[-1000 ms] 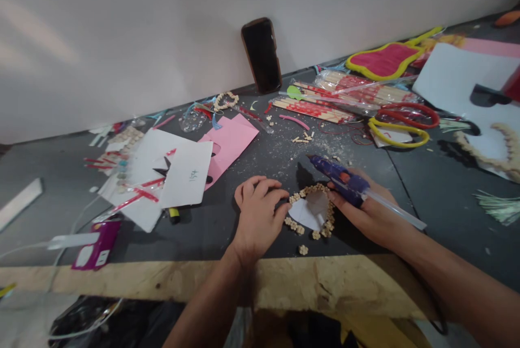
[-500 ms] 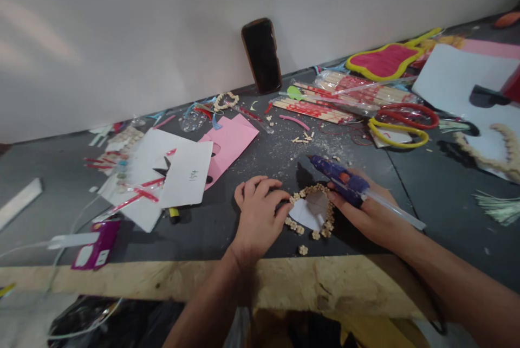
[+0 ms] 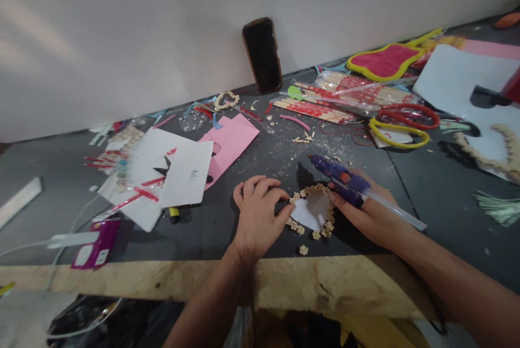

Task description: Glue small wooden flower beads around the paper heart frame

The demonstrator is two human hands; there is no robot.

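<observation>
A white paper piece (image 3: 307,215) lies on the dark table, bordered by small wooden flower-shaped beads (image 3: 328,222). At its left edge, my left hand (image 3: 260,212) pinches the beaded border between thumb and forefinger, while the other fingers rest curved on the table. My right hand (image 3: 371,218) grips a blue glue gun (image 3: 339,180) with a clear glue stick (image 3: 396,210) out of its back. The gun's nozzle points to the upper left, above the table, and my right thumb touches the border's right side. One loose flower bead (image 3: 303,250) sits near the table's front edge.
Behind are wooden sticks in packets (image 3: 312,109), scissors (image 3: 400,126) with red and yellow handles and a phone (image 3: 263,55) leaning on the wall. White papers (image 3: 187,174), pink paper (image 3: 229,139) and a purple box (image 3: 96,245) lie left; a tassel (image 3: 501,208) lies right.
</observation>
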